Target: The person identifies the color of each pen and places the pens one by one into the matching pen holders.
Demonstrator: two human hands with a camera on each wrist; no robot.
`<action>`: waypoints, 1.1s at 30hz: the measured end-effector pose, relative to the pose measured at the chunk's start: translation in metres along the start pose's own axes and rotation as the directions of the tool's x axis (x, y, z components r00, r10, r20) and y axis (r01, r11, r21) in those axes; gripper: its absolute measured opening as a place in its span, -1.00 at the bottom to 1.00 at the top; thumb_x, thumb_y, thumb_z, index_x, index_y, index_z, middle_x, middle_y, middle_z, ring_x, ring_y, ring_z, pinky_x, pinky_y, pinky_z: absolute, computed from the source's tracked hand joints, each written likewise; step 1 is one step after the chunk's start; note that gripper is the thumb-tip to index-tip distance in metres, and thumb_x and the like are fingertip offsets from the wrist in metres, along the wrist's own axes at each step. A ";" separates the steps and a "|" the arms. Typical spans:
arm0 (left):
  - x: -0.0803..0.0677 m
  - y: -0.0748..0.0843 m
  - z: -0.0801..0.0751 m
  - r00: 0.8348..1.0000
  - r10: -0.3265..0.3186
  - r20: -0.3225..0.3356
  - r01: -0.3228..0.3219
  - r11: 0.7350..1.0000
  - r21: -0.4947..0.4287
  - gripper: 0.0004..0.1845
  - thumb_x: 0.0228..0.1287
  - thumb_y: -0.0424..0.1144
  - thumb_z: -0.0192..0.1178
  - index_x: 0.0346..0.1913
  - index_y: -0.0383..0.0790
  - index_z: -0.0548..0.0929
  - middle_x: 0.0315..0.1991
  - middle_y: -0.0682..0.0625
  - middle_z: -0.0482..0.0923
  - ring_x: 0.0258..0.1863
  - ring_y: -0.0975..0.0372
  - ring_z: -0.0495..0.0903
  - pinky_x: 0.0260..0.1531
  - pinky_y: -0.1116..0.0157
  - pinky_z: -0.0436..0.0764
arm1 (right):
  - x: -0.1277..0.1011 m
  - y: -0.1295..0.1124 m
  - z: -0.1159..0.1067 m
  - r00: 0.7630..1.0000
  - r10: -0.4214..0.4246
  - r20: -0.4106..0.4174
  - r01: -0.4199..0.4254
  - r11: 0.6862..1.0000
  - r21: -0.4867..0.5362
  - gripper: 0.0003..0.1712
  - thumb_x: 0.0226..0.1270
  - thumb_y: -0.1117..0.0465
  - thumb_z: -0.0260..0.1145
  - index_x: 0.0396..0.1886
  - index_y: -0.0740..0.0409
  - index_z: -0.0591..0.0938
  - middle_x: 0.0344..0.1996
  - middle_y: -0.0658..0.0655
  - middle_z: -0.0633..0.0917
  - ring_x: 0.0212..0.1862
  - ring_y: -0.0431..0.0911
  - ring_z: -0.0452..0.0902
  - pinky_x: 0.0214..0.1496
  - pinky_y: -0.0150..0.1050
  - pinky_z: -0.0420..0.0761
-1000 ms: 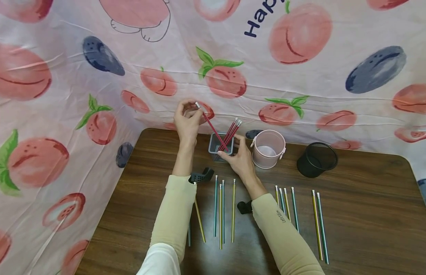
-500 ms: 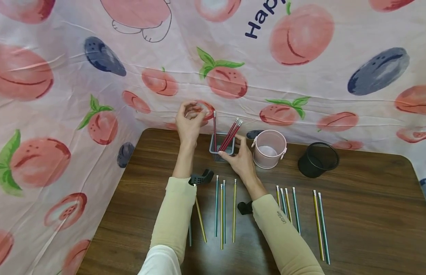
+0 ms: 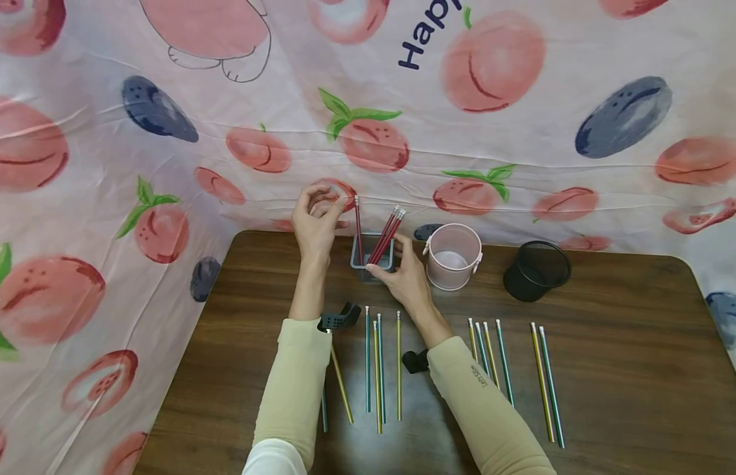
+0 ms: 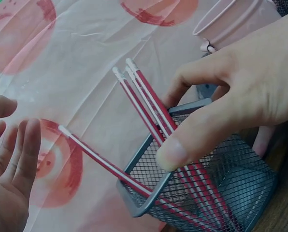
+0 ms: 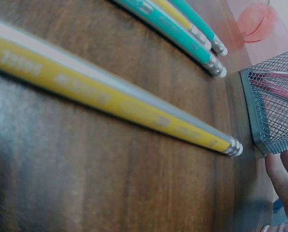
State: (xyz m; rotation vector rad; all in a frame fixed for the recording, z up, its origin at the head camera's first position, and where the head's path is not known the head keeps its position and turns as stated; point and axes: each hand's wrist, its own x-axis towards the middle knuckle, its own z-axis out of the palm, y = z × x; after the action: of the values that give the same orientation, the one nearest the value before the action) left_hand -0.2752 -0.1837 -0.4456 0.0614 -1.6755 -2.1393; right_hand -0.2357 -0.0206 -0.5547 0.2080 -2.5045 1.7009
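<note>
Several red pencils (image 3: 387,235), one cup (image 4: 128,200)

The red pencils stood inside the cup: a bunch (image 4: 140,106) leaned toward the right hand (image 3: 406,274), while a lone pencil (image 4: 98,155) rested apart near the left rim. The right hand pinched the cup between thumb and fingers; whether its thumb also pressed the bunch, I could not tell. The left hand (image 3: 315,221) was loosely spread, holding nothing, just beside the lone pencil. Settling pencils well seemed to call for a braced rim, since the cup looked light enough to tip, and for drawing the free fingers off without brushing the lone pencil's top. Beside the cup stood a pink bucket (image 3: 453,278), then a black cup (image 3: 519,280); yellow and green pencils (image 3: 399,369) lay nearer, best left undisturbed by either wrist
</note>
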 end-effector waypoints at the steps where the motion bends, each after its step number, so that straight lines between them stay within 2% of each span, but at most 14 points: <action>1: -0.001 0.000 0.000 1.000 0.000 0.009 0.000 1.000 0.001 -0.58 0.12 -0.57 0.36 0.06 -0.47 0.52 -0.13 -0.24 0.55 -0.46 0.21 0.60 -0.58 0.22 0.69 | 0.000 0.000 0.000 1.000 -0.002 0.001 0.002 1.000 -0.002 -0.07 0.10 -0.04 0.57 0.39 0.00 0.30 0.16 0.29 0.59 0.21 0.09 0.52 0.07 -0.01 0.61; 7: -0.004 -0.001 0.000 0.999 -0.008 0.040 0.009 1.000 -0.022 -0.60 0.16 -0.55 0.35 0.06 -0.48 0.51 -0.17 -0.17 0.56 -0.37 0.15 0.66 -0.44 0.17 0.73 | -0.003 -0.002 0.001 1.000 -0.011 0.002 0.011 1.000 -0.029 -0.06 0.10 -0.06 0.56 0.41 -0.02 0.29 0.17 0.28 0.59 0.22 0.08 0.52 0.10 -0.03 0.60; 14: -0.007 -0.005 -0.002 0.996 -0.015 0.083 0.016 1.000 -0.019 -0.59 0.22 -0.51 0.33 0.09 -0.54 0.48 -0.20 -0.16 0.58 -0.25 -0.13 0.72 -0.29 -0.02 0.70 | -0.004 -0.003 0.001 1.000 -0.020 -0.011 0.020 0.999 -0.044 -0.04 0.08 -0.08 0.57 0.42 -0.05 0.28 0.18 0.24 0.59 0.20 0.05 0.53 0.09 -0.04 0.61; 17: -0.008 -0.009 -0.004 0.995 -0.013 0.098 0.013 1.000 -0.008 -0.58 0.22 -0.49 0.34 0.10 -0.55 0.48 -0.18 -0.21 0.58 -0.27 -0.11 0.72 -0.29 -0.04 0.70 | -0.004 -0.003 0.001 1.000 -0.018 -0.007 0.018 0.999 -0.045 -0.03 0.08 -0.09 0.57 0.43 -0.07 0.27 0.19 0.24 0.59 0.20 0.06 0.54 0.09 -0.04 0.60; 19: -0.010 -0.010 -0.004 0.995 -0.008 0.102 0.009 1.000 -0.007 -0.58 0.21 -0.49 0.34 0.09 -0.56 0.48 -0.17 -0.25 0.58 -0.31 -0.04 0.73 -0.32 0.03 0.72 | -0.004 -0.003 0.000 1.000 -0.015 0.001 0.015 0.999 -0.051 -0.01 0.06 -0.10 0.57 0.44 -0.08 0.27 0.19 0.26 0.59 0.21 0.07 0.53 0.13 -0.02 0.59; 24: -0.017 -0.011 -0.007 0.994 0.002 0.105 0.002 0.999 -0.041 -0.58 0.20 -0.55 0.32 0.10 -0.59 0.47 -0.14 -0.35 0.56 -0.35 0.01 0.71 -0.41 0.13 0.73 | -0.008 -0.005 -0.006 0.999 -0.014 0.030 0.016 0.997 -0.073 0.16 0.00 -0.13 0.60 0.53 -0.11 0.16 0.30 0.22 0.52 0.26 0.08 0.50 0.23 -0.04 0.53; 26: -0.019 -0.012 -0.010 0.995 -0.001 0.098 0.006 0.999 -0.047 -0.57 0.19 -0.57 0.31 0.11 -0.59 0.46 -0.15 -0.33 0.55 -0.36 0.06 0.70 -0.44 0.14 0.73 | -0.011 -0.006 -0.009 0.999 -0.019 0.038 0.022 0.997 -0.070 0.21 0.01 -0.12 0.59 0.57 -0.07 0.11 0.35 0.20 0.48 0.27 0.09 0.49 0.25 -0.06 0.52; 29: -0.024 -0.013 -0.016 0.997 -0.013 0.076 0.015 0.999 -0.028 -0.56 0.19 -0.58 0.31 0.13 -0.57 0.46 -0.18 -0.24 0.56 -0.38 0.15 0.68 -0.45 0.15 0.73 | -0.016 -0.009 -0.014 0.999 -0.026 0.037 0.028 0.998 -0.053 0.17 0.07 -0.10 0.57 0.57 0.01 0.13 0.37 0.19 0.45 0.25 0.13 0.50 0.24 -0.07 0.53; 33: -0.029 -0.017 -0.025 0.998 -0.036 0.057 0.036 0.999 0.008 -0.53 0.21 -0.53 0.33 0.15 -0.58 0.44 -0.20 -0.15 0.58 -0.37 0.09 0.67 -0.46 0.13 0.72 | -0.021 -0.013 -0.020 0.999 -0.033 0.020 0.033 0.999 -0.032 0.07 0.11 -0.07 0.55 0.53 0.09 0.22 0.35 0.18 0.46 0.23 0.16 0.51 0.21 -0.03 0.55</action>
State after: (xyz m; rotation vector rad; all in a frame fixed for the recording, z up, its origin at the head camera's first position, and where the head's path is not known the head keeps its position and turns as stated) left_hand -0.2464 -0.1928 -0.4750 0.0326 -1.7267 -2.1812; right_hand -0.2124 -0.0058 -0.5385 0.2626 -2.5255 1.6528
